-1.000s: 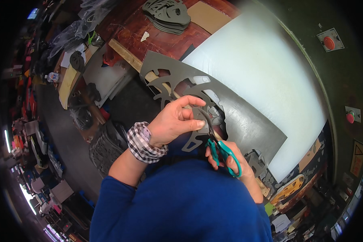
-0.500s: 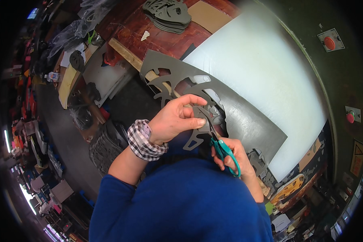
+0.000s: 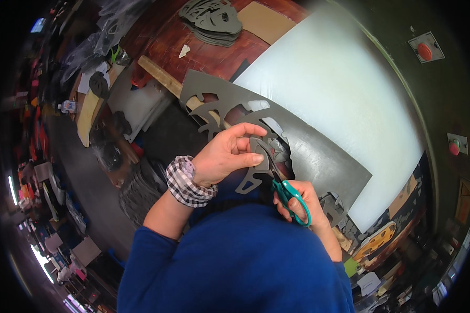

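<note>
My left hand [image 3: 225, 151] pinches a thin grey cut-out piece [image 3: 263, 166] between thumb and fingers. A looped end of that piece hangs below the thumb. In my right hand [image 3: 307, 197] is a pair of scissors [image 3: 283, 191] with teal handles. Its dark blades point up and left, lying against the piece close to my left fingertips; whether they bite into it I cannot tell. Behind both hands, a large grey sheet [image 3: 324, 156] with curved cut-outs lies slanted across the table edge. My left fingers hide part of the piece.
A white board [image 3: 344, 88] lies under the grey sheet. Farther back on the red-brown table [image 3: 162, 39] sit a stack of grey cut-outs [image 3: 214, 23] and a brown cardboard piece [image 3: 269, 21]. More dark cut-outs [image 3: 141, 193] are piled at left. Red buttons [image 3: 424, 51] sit on the green machine at right.
The surroundings have shifted slightly in the view. My hands, the scissors and the grey piece keep nearly the same pose, with only small movement at the blades.
</note>
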Motion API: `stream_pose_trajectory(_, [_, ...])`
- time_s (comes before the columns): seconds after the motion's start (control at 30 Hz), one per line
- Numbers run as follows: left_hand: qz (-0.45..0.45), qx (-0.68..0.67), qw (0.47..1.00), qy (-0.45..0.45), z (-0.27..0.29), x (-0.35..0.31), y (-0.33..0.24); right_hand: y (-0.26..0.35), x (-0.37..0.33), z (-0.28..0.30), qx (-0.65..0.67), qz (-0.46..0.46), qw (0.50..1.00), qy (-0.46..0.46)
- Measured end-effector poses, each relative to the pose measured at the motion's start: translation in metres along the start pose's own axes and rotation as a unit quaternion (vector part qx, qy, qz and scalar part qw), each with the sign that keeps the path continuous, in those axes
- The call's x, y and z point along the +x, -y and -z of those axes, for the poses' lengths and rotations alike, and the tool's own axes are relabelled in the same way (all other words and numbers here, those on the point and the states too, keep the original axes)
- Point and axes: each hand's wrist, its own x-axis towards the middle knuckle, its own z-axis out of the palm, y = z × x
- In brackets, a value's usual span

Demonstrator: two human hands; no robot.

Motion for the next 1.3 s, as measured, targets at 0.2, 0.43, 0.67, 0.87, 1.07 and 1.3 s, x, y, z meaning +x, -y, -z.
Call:
stream_pose_trajectory(0.2, [0.016,0.009,0.997,0.069,0.004,0.011,-0.015,0.000,0.002,-0.008,0.003,0.022,1.000,-0.010])
stream_pose_trajectory(0.43, [0.064,0.037,0.991,0.109,0.003,0.027,-0.027,0.003,0.009,-0.006,-0.014,0.053,0.998,-0.014])
stream_pose_trajectory(0.67, [0.090,0.050,0.986,0.129,0.010,0.039,-0.029,0.000,0.009,-0.005,-0.012,0.054,0.997,-0.053])
stream_pose_trajectory(0.87, [0.110,0.029,0.982,0.149,0.016,0.050,-0.030,0.001,0.009,-0.006,-0.018,0.030,0.997,-0.073])
stream_pose_trajectory(1.07, [0.078,0.037,0.985,0.147,0.015,0.053,-0.033,-0.001,0.005,0.000,0.036,0.045,0.997,-0.041])
stream_pose_trajectory(1.3, [0.032,-0.029,0.991,0.125,0.019,0.058,-0.032,-0.008,-0.028,0.022,0.083,0.097,0.988,-0.088])
